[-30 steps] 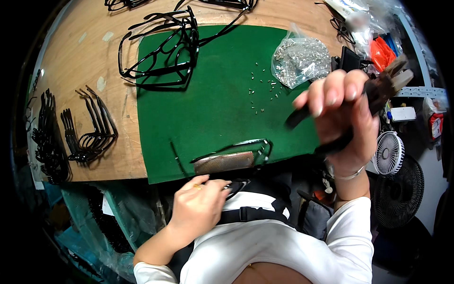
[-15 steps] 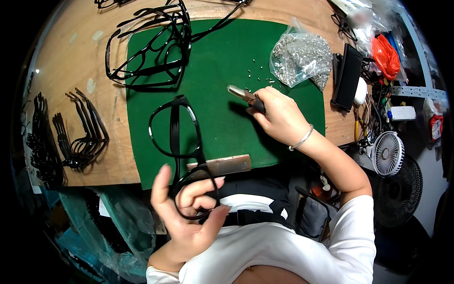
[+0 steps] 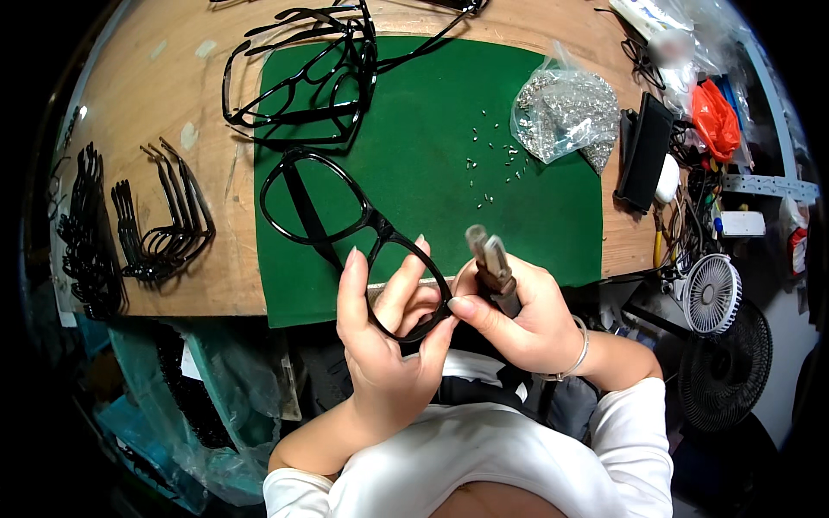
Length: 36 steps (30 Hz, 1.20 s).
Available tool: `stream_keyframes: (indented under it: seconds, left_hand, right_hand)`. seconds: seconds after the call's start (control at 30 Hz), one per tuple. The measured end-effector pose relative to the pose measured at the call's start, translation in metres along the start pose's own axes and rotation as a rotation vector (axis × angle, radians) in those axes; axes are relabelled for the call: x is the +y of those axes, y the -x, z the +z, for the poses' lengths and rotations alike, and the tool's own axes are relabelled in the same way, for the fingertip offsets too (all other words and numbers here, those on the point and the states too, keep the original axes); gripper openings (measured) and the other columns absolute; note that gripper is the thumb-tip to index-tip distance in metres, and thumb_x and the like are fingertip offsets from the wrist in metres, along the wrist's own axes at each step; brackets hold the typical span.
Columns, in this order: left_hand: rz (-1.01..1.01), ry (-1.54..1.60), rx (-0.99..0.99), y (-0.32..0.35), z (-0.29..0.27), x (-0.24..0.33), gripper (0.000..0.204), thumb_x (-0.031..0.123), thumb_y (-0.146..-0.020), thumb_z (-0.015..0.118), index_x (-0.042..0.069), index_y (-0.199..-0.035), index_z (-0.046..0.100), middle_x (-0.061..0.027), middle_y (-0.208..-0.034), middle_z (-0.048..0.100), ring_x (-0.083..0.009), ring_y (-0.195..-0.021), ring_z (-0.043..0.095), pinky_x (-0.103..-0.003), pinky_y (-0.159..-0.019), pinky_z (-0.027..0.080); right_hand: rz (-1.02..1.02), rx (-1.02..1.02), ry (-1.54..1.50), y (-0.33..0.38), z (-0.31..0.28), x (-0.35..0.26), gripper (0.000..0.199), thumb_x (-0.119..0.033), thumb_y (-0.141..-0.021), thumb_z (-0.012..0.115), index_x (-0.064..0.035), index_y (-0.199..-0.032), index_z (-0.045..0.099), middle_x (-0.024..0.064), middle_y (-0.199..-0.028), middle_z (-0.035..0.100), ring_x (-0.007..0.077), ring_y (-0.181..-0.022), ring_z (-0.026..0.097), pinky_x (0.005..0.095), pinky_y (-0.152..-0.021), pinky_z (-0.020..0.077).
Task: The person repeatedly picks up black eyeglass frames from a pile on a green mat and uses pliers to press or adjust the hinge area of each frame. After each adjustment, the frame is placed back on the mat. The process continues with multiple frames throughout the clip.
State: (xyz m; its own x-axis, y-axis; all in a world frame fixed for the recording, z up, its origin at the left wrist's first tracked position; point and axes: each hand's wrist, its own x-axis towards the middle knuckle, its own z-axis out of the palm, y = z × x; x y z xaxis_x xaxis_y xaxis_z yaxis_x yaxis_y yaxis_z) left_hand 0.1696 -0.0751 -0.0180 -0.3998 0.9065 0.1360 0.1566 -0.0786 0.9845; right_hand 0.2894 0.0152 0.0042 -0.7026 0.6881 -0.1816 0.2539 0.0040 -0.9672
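A wooden workbench (image 3: 129, 95) fills the upper part of the view, and a green mat (image 3: 432, 112) covers its middle, reaching the near edge. At the mat's far left corner lies a loose heap of black spectacle frames (image 3: 302, 73), partly on the mat and partly on the wood. On the bare wood to the left stand rows of black temple arms (image 3: 164, 216), with more along the rim beyond them. A small white desk fan (image 3: 713, 293) sits off the bench's right end, near a tangle of cables and an orange bag (image 3: 713, 121). A clear plastic bag of small metal parts (image 3: 566, 108) rests on the mat's far right corner, beside a flat black case (image 3: 646, 151); a scatter of tiny screws (image 3: 492, 160) lies on the mat just left of the bag.

The left hand (image 3: 384, 345) is closed on a black spectacle frame front (image 3: 345, 229), thumb and fingers pinching the rim of the lens opening nearer the body (the other opening juts out over the mat, above its near left part). The right hand (image 3: 518, 315) is wrapped round a pair of small pliers (image 3: 490, 263), whose jaws point up and away, and its forefinger tip touches the frame's end where the left hand's fingers meet it. A thin bracelet (image 3: 574, 363) circles the right wrist.
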Motion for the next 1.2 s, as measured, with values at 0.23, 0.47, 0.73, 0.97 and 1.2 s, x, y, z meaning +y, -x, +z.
stream_keyframes:
  seconds: [0.23,0.47,0.73,0.97,1.2]
  left_hand:
    - [0.112,-0.16,0.048,0.003,0.0,0.002,0.084,-0.01,-0.065,0.065,-0.007,-0.128,0.01,-0.022,-0.112,0.051,-0.0188,-0.081,0.057,-0.024,-0.066,0.051]
    - [-0.273,0.364,-0.189,-0.004,-0.016,0.018,0.083,-0.012,-0.071,0.058,0.003,-0.13,0.002,-0.02,-0.123,0.043,-0.0201,-0.101,0.052,-0.031,-0.084,0.048]
    - [-0.373,0.548,-0.218,-0.001,-0.031,0.024,0.083,-0.012,-0.073,0.056,0.006,-0.131,-0.001,-0.0235,-0.123,0.041,-0.0171,-0.097,0.055,-0.028,-0.08,0.048]
    - [-0.412,0.551,-0.325,-0.002,-0.036,0.026,0.082,-0.011,-0.075,0.055,0.007,-0.132,-0.002,-0.0246,-0.124,0.041,-0.0163,-0.093,0.056,-0.027,-0.079,0.048]
    - [-0.42,0.543,-0.338,0.0,-0.034,0.017,0.081,-0.012,-0.077,0.051,0.007,-0.131,-0.006,-0.0265,-0.126,0.037,-0.0249,-0.096,0.057,-0.03,-0.081,0.048]
  right_hand:
    - [0.323,-0.074,-0.501,0.001,0.005,-0.001,0.018,-0.018,-0.082,0.06,-0.0032,-0.085,0.051,-0.0013,-0.075,0.051,0.0057,-0.07,0.046,0.021,-0.063,0.0398]
    - [0.409,-0.307,-0.553,-0.003,-0.004,-0.01,0.02,-0.023,-0.083,0.059,-0.0045,-0.084,0.051,-0.0017,-0.075,0.05,0.0052,-0.069,0.044,0.02,-0.063,0.0381]
    - [0.296,-0.395,-0.186,0.008,-0.025,-0.015,0.024,-0.023,-0.084,0.056,0.0002,-0.089,0.053,0.0045,-0.079,0.055,0.0107,-0.073,0.051,0.0245,-0.068,0.0421]
    - [0.325,-0.775,0.144,0.009,-0.032,-0.028,0.041,-0.035,-0.087,0.046,0.0047,-0.098,0.05,0.0146,-0.068,0.055,0.024,-0.062,0.056,0.0341,-0.059,0.0439]
    - [0.274,-0.722,0.445,0.003,-0.021,-0.028,0.037,-0.03,-0.084,0.05,0.0056,-0.076,0.054,0.0191,-0.059,0.056,0.034,-0.059,0.057,0.0394,-0.057,0.0447]
